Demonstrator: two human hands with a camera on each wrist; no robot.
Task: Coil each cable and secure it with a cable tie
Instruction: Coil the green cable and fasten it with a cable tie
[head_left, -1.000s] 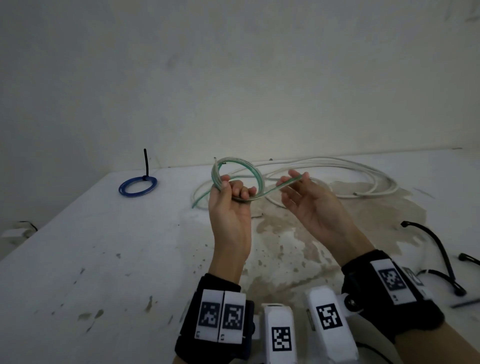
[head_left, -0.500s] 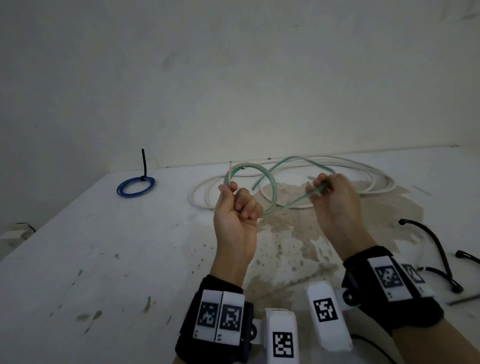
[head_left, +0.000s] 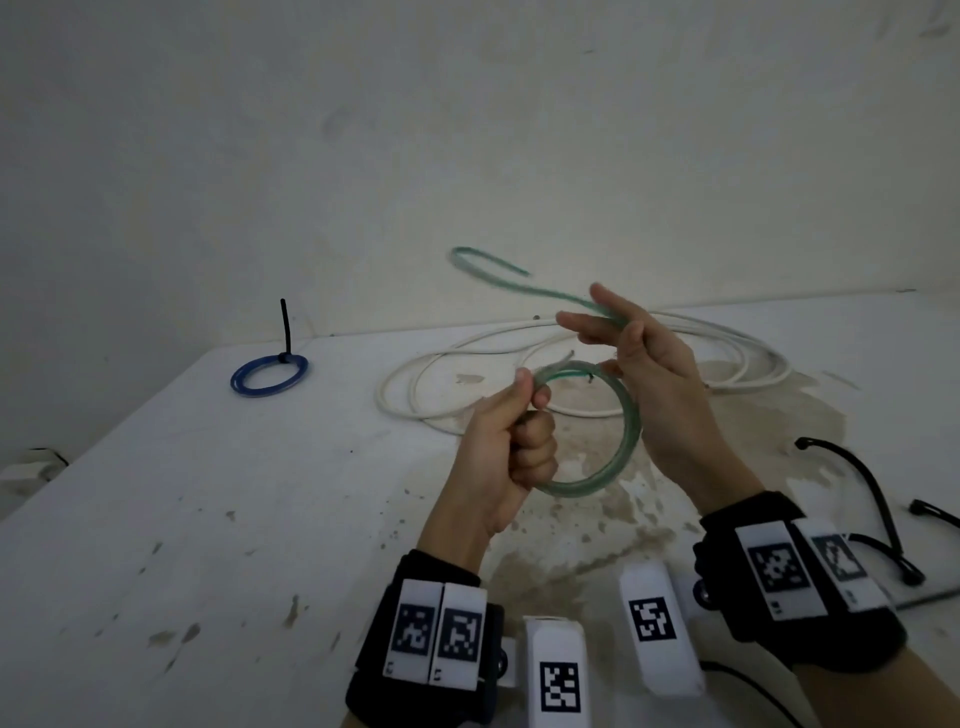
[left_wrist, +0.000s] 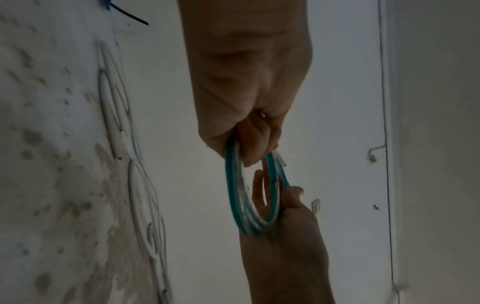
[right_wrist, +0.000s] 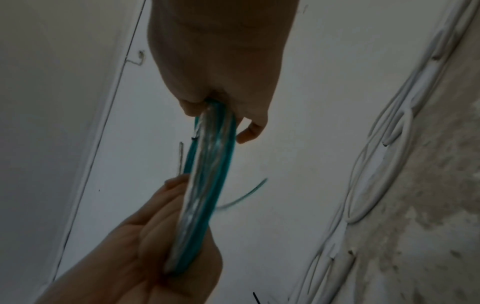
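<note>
The left hand (head_left: 511, 452) makes a fist, its grip clamped on the left side of a coiled green cable (head_left: 621, 447), which hangs in the air at the centre of the frame above the tabletop (head_left: 218, 519). The right hand (head_left: 649, 384) meets the coil's right side, thumb and finger pinching the strand where it leaves the loop; its other fingers (head_left: 613, 304) stretch out straight. From that pinch the cable's free tail sweeps up and left, blurred, ending in a hook against the wall. Behind the hands a long white cable (head_left: 737, 353) lies loosely looped. At centre left sits a blue coil (head_left: 269, 375) bound with a black tie (head_left: 284, 327). Loose black ties (head_left: 878, 499) lie at right.
</note>
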